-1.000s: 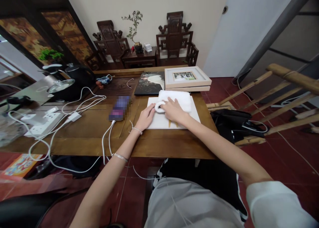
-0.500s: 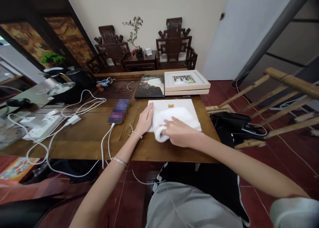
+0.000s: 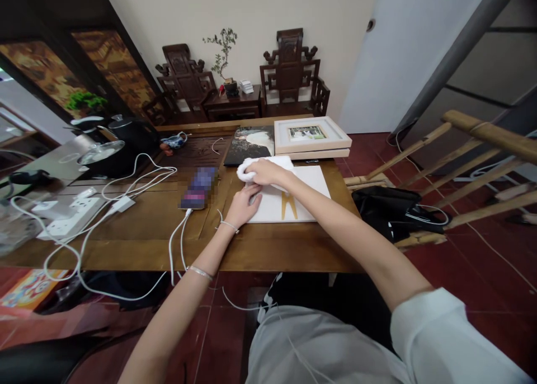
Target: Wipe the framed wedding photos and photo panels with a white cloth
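The fluffy white cloth, bunched into a rounded fold, lies over the far left of the flat white board, grasped by the right hand; the left hand, clasping nothing, rests at the board's left edge; weak bracing there could let the board skid on the smooth wooden table; an overlong stroke might bump the pale, square-edged picture frames beyond.

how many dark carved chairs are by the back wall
2: the left chair and the right chair, either side of the small table. The big table in front hides their lower parts; others could be hidden.
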Motion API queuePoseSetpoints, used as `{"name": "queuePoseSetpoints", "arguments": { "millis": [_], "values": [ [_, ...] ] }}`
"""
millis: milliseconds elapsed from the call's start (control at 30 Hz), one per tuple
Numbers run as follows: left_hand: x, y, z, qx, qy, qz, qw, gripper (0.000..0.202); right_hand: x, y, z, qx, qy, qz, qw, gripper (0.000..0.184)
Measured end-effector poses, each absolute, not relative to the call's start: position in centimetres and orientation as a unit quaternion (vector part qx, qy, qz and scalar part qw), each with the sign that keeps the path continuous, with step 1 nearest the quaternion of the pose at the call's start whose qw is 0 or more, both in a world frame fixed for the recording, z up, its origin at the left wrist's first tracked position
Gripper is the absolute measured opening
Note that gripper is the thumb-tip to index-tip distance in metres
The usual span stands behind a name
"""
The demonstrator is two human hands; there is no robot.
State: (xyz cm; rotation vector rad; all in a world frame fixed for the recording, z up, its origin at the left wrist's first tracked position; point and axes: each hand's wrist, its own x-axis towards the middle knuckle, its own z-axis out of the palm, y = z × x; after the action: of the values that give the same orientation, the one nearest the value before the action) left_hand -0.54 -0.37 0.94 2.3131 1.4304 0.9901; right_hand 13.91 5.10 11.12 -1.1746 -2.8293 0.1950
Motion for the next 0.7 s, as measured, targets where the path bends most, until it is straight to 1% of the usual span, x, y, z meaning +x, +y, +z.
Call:
{"name": "queuePoseSetpoints", "arguments": {
  "millis": [100,200,400,533,633,700],
  "values": [
    [-0.5,-0.4,0.9,0.791,0.489,0.345,0.124,0.037,12.7,5.5,11.7,-0.363,-0.929,0.072,0.014,0.031],
    [-0.6,-0.4,0.9,0.791,0.490,0.341,0.134,0.037,13.7,5.5,12.5,-0.409,-0.908,0.090,0.010,0.032],
    [-0.5,-0.5,0.7,0.786,0.486,0.348,0.156,0.036,21.2,6.1,13.5,-0.474,-0.875,0.095,-0.003,0.042],
    [-0.4,-0.5,0.6,0.784,0.485,0.352,0.159,0.036,26.9,5.3,11.7,-0.515,-0.853,0.081,0.026,0.051],
    [-0.3,-0.5,0.6,0.785,0.486,0.350,0.159,0.037,29.5,2.1,9.8,-0.490,-0.868,0.062,0.052,0.055],
    [-0.3,-0.5,0.6,0.784,0.487,0.350,0.158,0.037,30.3,-1.2,8.9,-0.471,-0.879,0.062,0.050,0.054]
  ]
}}
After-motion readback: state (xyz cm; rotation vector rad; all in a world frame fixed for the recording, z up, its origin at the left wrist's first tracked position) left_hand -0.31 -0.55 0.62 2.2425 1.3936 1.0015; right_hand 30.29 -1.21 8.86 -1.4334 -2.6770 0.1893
